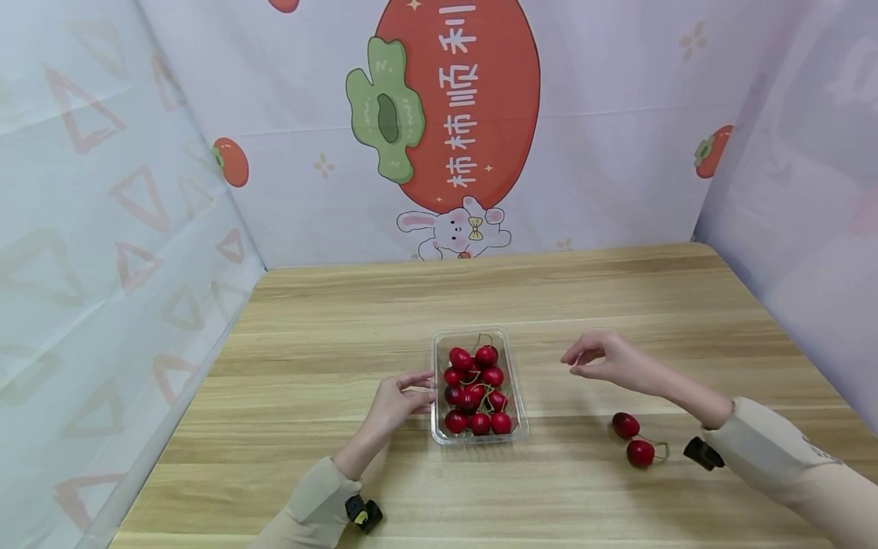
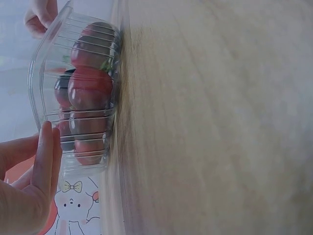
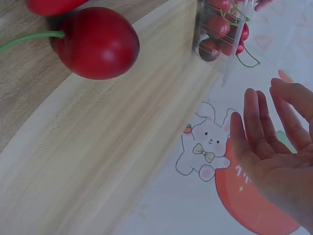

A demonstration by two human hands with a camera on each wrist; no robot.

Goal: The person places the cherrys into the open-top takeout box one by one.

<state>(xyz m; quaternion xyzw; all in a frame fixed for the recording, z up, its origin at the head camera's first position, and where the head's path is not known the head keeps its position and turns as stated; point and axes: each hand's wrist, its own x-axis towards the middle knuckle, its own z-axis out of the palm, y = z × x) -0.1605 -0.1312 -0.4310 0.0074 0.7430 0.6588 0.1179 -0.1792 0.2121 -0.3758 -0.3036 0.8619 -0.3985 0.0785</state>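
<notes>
A clear plastic box [image 1: 519, 415] with several dark red cherries [image 1: 472, 395] stands on the wooden table. Some of these cherries have green stems. At the box's left side is my left hand [image 1: 392, 402], its fairly straight fingertips touching the box wall in the left wrist view. Over the table to the right of the box hovers my right hand [image 1: 610, 360], fingers loosely bent and holding nothing. Two more cherries [image 1: 641, 454] lie on the table nearer to me than the right hand, with stems attached. One of them, a cherry [image 3: 98, 44], looks large in the right wrist view.
The wooden table [image 1: 329, 328] reaches back to a white cloth backdrop [image 1: 604, 183] printed with a persimmon and a rabbit. Cloth walls [image 1: 137, 252] border the left and right sides. Each sleeve carries a small black device [image 1: 703, 453] at the wrist.
</notes>
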